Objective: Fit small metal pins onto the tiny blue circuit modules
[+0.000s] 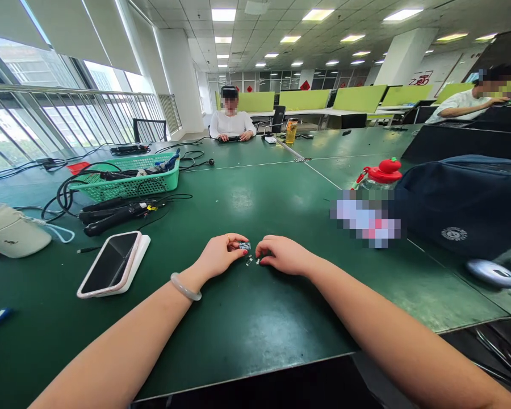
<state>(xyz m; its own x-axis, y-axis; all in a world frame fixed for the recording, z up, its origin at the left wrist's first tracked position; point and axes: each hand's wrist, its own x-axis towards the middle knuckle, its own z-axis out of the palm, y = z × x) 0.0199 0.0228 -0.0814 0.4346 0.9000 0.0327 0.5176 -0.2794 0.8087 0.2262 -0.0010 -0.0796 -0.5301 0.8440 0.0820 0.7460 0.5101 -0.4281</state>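
Note:
My left hand (218,253), with a pale bangle at the wrist, pinches a small dark board with white markings (244,246) between thumb and fingers, just above the green table. Facing it across a narrow gap, my right hand (283,254) is curled, its fingertips closed at a tiny white piece (258,262) close to the tabletop. Between the hands a small whitish piece (249,261) lies on the table. These parts are too small to make out in detail.
At left are a phone (113,264) on a white box, a beige pouch (15,230), black cables and a green basket (153,183). A red-lidded bottle (383,173) and dark blue bag (464,199) stand at right. One person sits opposite, another far right.

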